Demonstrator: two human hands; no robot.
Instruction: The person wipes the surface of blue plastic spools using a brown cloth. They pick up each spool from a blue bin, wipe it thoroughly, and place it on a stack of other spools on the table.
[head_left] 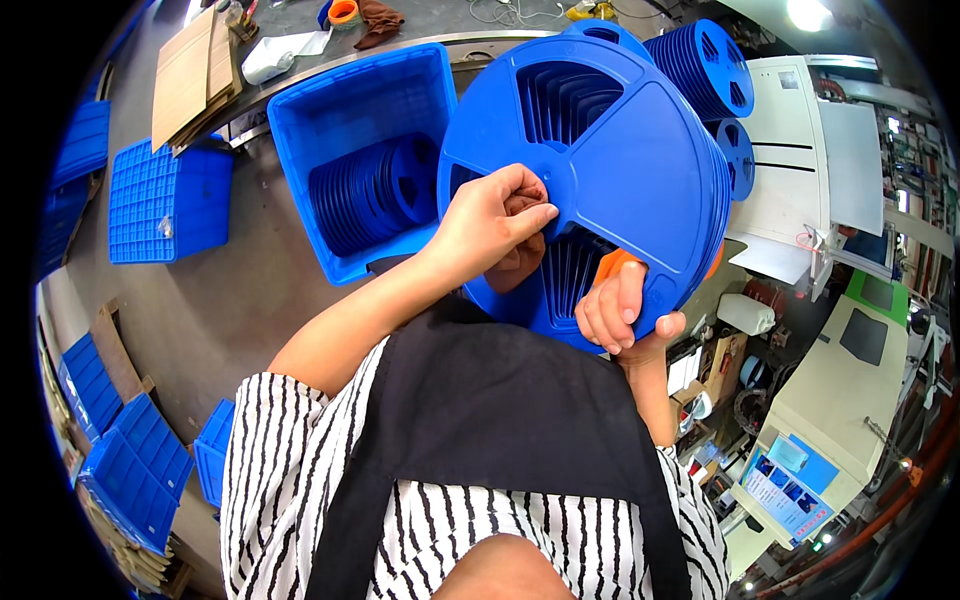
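In front of my chest stands a stack of large blue plastic reels (pixel 640 180), its flat spoked face turned toward me. At the central hub, my left hand (pixel 505 215) is closed, with thumb and fingers drawn together; whatever is between them is hidden. My right hand (pixel 620 310) curls its fingers round the lower right edge of the stack. Just above those fingers an orange piece (pixel 617 262) shows in the reel's opening, mostly covered. Through the cutouts, several more discs appear close behind the front one.
Left of the stack, a blue bin (pixel 290 120) holds another row of reels (pixel 370 190). More reels (pixel 700 70) stand behind at the right, beside a white machine cabinet (pixel 790 130). An upturned blue crate (pixel 170 200) and cardboard sheets (pixel 190 75) lie farther left.
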